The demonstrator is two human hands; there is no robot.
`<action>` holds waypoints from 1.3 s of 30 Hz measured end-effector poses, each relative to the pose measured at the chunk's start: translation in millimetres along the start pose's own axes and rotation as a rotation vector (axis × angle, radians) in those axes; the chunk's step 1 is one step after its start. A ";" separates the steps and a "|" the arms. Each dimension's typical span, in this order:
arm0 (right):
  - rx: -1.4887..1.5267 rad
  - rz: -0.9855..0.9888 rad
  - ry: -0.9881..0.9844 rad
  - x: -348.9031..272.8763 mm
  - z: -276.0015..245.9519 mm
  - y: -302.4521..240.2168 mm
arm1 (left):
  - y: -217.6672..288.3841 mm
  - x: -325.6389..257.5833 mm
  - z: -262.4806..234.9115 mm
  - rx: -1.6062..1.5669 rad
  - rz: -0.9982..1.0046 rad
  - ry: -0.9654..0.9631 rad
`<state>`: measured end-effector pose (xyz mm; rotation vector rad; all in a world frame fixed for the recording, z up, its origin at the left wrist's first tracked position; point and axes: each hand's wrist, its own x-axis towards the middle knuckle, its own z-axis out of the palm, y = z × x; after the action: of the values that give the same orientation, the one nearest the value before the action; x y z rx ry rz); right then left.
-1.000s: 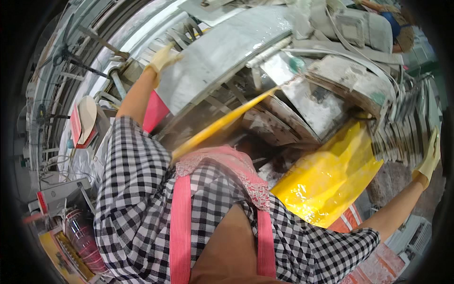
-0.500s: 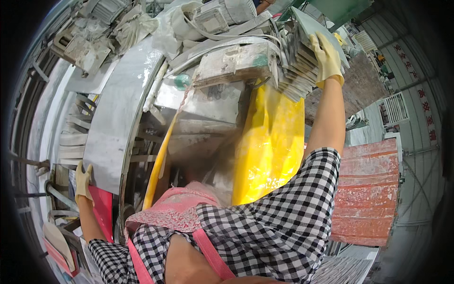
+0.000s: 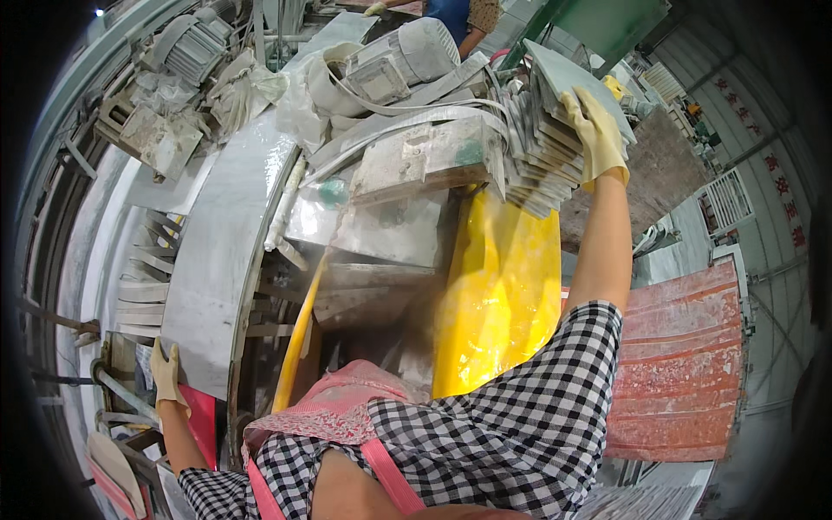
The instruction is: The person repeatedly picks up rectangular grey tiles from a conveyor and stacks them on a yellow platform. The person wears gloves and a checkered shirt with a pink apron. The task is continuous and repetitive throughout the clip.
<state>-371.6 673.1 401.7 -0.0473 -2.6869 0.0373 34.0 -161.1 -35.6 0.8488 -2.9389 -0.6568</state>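
My left hand (image 3: 167, 371), in a pale yellow rubber glove, is at the near left corner of a long grey stone slab (image 3: 217, 260). Its fingers are stretched out with the thumb apart, close against the slab's edge. Far to the right my right hand (image 3: 598, 134), gloved alike, lies on the top grey tile (image 3: 572, 74) of a leaning stack of thin tiles (image 3: 539, 152). Those fingers are extended across the tile near its edge, and the thumb is hard to make out. No tile is lifted off the stack.
Ahead stands a wet machine housing (image 3: 425, 156) with a grimy motor (image 3: 403, 61) behind it. Yellow sheeting (image 3: 498, 295) hangs below, beside blurred spray. A red corrugated panel (image 3: 676, 364) is at right. Another person's arm (image 3: 472, 39) shows at the far side.
The view has tilted, so the machine and slab sit lower in the picture. Both hands keep their places on the slab's corner and the tile stack. More of the other person shows.
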 end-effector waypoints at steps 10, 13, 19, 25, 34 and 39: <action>0.026 -0.093 0.157 -3.6 2.1 -0.7 | 26.4 14.1 -22.4 0.013 -0.099 0.028; 0.109 -0.145 0.184 -0.4 4.3 9.1 | 130.1 69.4 -46.5 -0.232 0.152 0.208; 0.429 -0.176 0.394 6.5 -0.6 70.0 | 476.5 94.9 -67.7 -0.923 0.781 -0.089; 0.900 0.316 0.389 -11.4 -17.7 117.6 | 710.7 19.6 -76.0 -1.186 0.997 -0.488; 1.038 0.514 0.245 -4.7 -10.8 143.1 | 881.7 15.9 -44.0 -1.034 0.893 -0.500; 1.220 0.482 0.225 15.1 -1.3 166.8 | 934.8 4.3 -30.9 -1.159 0.718 -0.578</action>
<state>-380.0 840.4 403.8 -0.2815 -1.9553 1.6318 -439.6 539.5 364.1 -0.5302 -2.1569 -2.3079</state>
